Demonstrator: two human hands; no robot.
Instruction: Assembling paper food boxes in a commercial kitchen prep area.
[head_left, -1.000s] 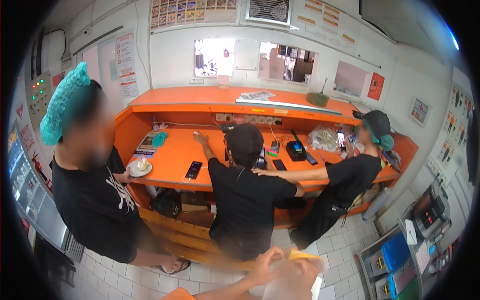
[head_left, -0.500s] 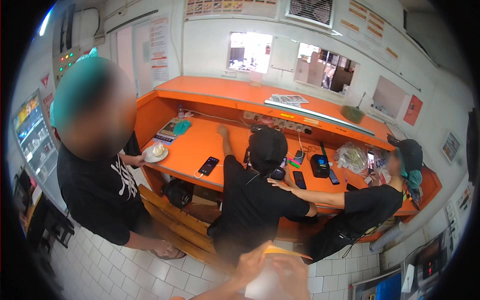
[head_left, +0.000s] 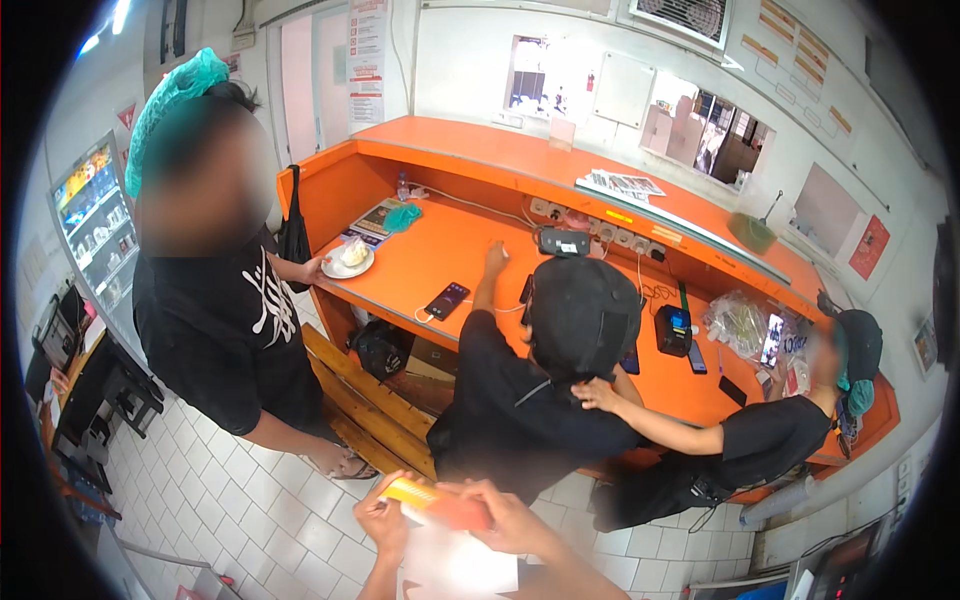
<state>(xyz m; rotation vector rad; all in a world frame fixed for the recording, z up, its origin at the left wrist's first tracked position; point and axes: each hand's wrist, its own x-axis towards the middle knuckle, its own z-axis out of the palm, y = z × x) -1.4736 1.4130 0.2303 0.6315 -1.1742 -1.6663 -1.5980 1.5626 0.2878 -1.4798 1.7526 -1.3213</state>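
since half a second ago the view has swung rightward. at six o'clock a flat orange packet (head_left: 437, 504) is pinched by the left hand (head_left: 383, 520) and the right hand (head_left: 510, 520); judged light, thin and bendy, best gripped at its ends.

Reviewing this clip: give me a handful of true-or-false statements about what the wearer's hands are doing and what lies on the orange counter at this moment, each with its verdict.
1. Both hands, the left hand and the right hand, grip a small orange and yellow packet. True.
2. The packet rests on the orange counter. False: it is held up over the white tiled floor, apart from the counter.
3. A dark phone lies flat on the counter. True.
4. The white plate sits at the counter's right end. False: it is near the left end.
5. A green bowl stands on the raised ledge. True.
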